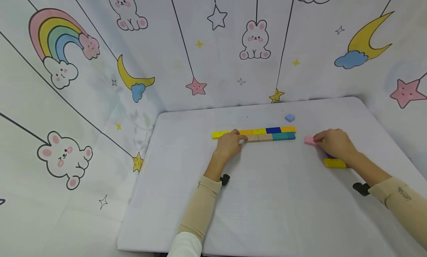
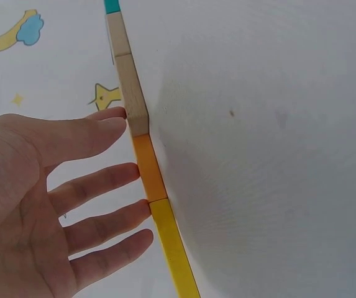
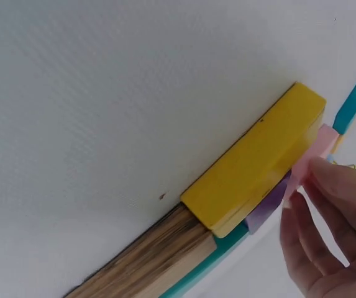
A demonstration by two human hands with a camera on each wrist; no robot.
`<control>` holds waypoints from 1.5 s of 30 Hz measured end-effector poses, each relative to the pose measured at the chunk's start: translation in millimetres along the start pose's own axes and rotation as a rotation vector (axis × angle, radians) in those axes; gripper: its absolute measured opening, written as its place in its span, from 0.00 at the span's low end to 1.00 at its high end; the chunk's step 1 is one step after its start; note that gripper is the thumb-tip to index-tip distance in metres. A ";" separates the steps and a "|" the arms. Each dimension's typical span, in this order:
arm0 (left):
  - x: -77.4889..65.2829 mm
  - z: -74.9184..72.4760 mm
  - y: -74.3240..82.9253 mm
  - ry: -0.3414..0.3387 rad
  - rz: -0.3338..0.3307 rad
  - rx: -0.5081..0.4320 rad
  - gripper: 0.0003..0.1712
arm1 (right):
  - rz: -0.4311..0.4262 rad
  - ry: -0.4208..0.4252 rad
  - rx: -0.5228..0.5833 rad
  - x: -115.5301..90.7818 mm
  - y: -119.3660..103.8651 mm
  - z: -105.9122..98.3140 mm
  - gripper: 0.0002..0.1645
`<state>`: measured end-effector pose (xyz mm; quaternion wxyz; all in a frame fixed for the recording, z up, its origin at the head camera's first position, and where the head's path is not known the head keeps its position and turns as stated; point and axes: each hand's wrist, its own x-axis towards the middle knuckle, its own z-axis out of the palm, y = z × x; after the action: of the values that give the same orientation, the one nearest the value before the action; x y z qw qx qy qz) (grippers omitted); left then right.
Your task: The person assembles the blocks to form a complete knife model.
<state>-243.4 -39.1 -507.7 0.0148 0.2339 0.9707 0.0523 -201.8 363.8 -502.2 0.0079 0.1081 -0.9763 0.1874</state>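
Pink block [image 1: 309,141] pinched by right grip [image 1: 335,143]; left grip [image 1: 228,144] spread against the block row [image 2: 155,169].

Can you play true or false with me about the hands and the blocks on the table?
1. The right hand pinches a pink rectangular block. True.
2. The left hand is far away from every block. False: its fingers touch blocks in a row.
3. A dark-blue rectangular block is in the back row. True.
4. Teal rectangular blocks make the left end of the front row. False: they make its right end.
5. A small light-blue block lies behind both rows. True.
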 end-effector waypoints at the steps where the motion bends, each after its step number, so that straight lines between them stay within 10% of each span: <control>1: -0.1 -0.3 0.0 0.000 0.001 0.001 0.22 | -0.003 -0.005 0.003 -0.5 -1.7 0.5 0.12; 45: -0.8 -1.9 -0.1 -0.014 -0.014 0.002 0.20 | -0.223 -0.012 0.044 12.1 -64.4 35.9 0.10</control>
<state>-242.8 -39.7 -505.8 0.0218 0.2273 0.9723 0.0496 -198.9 289.8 -511.5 0.0204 0.2174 -0.9539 0.2061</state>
